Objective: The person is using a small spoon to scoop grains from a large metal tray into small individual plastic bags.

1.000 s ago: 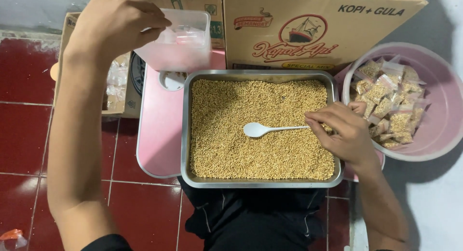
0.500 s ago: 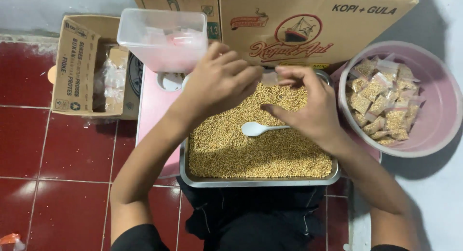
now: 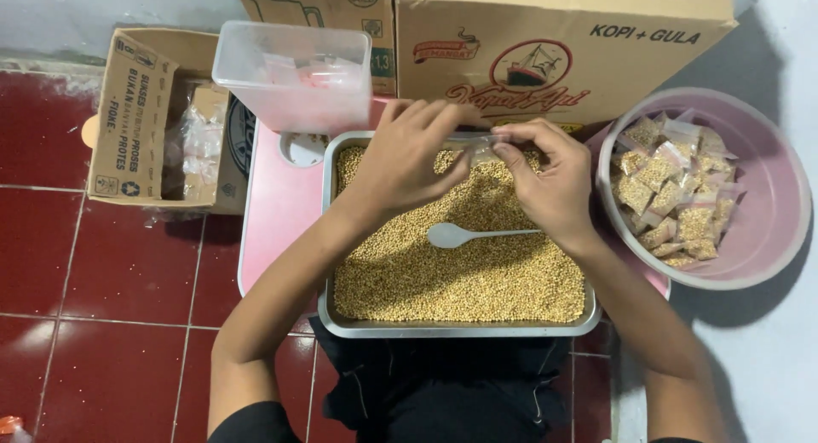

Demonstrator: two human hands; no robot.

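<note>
My left hand (image 3: 409,158) and my right hand (image 3: 550,179) meet over the far end of a metal tray (image 3: 460,327) filled with small tan grains. Together their fingertips pinch a small clear plastic bag (image 3: 479,145), which looks empty and is partly hidden by the fingers. A white plastic spoon (image 3: 473,234) lies on the grains just below my hands, bowl to the left. A clear plastic tub (image 3: 294,75) holding more small bags stands to the upper left, apart from both hands.
The tray rests on a low pink table (image 3: 277,213). A pink basin (image 3: 767,196) with several filled grain packets sits at the right. Large cardboard boxes (image 3: 554,43) stand behind; an open box (image 3: 145,119) sits at the left on red floor tiles.
My left hand came down from the clear tub to the tray's far end. My right hand left the spoon handle and rose to meet it. Both now pinch a small clear bag.
</note>
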